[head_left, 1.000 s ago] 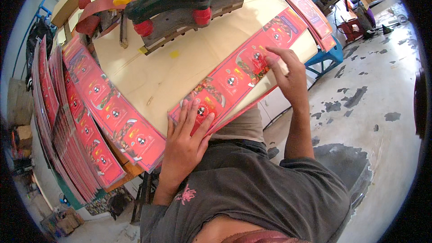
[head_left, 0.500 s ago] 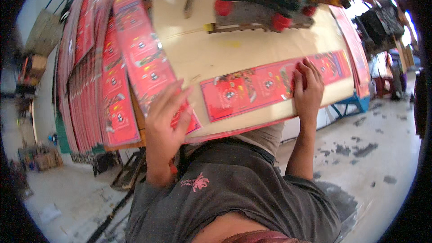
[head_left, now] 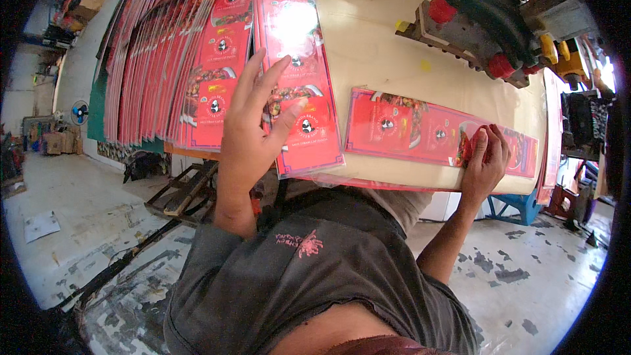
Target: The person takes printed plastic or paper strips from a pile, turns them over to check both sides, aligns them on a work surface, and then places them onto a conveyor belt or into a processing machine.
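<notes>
At ten o'clock one left hand (head_left: 253,115) was spread over one red printed strip (head_left: 302,77); at three, one right hand (head_left: 485,160), fingers bunched, touched a second strip (head_left: 417,130), pinching unclear.

R hand (head_left: 485,161) — on red strip (head_left: 420,128)

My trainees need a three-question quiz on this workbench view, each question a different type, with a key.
1. True or false: the right hand touches a red printed strip.

2. Multiple choice: what colour is the fan at the far left?
A yellow
B blue
C red

3. Fill the gap with "spread" or "clenched": the fingers of the left hand are ___.

Key: 1 true; 2 B; 3 spread.
</notes>
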Tool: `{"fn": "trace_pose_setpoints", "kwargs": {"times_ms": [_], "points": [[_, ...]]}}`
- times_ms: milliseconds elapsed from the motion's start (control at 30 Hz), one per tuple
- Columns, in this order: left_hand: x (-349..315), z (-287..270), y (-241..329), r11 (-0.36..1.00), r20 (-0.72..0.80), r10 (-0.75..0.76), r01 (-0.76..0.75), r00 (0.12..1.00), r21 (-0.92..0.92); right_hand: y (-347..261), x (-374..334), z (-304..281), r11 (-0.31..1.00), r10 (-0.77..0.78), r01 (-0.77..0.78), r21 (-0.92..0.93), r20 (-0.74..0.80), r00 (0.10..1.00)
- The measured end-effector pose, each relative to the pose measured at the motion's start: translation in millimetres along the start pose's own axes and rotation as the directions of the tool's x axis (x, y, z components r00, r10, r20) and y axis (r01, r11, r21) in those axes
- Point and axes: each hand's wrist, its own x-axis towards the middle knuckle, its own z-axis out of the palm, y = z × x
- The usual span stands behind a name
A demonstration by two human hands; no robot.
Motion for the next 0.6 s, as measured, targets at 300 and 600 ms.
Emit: {"fn": "trace_pose_setpoints", "kwargs": {"times_ms": [300, 600], "points": [[0, -3, -12, 0.873, -0.422, 0.002, -0.208, 0.907, -0.441, -86, -35, -5, 0.914, -0.202, 0.207, 0.35, -0.052, 0.978], [-12, 2, -14, 0.799, -0.462, -0.058, -0.237, 0.885, -0.553, -190, -65, 22, 0.56, -0.746, 0.379, 0.736, 0.248, 0.618]]}}
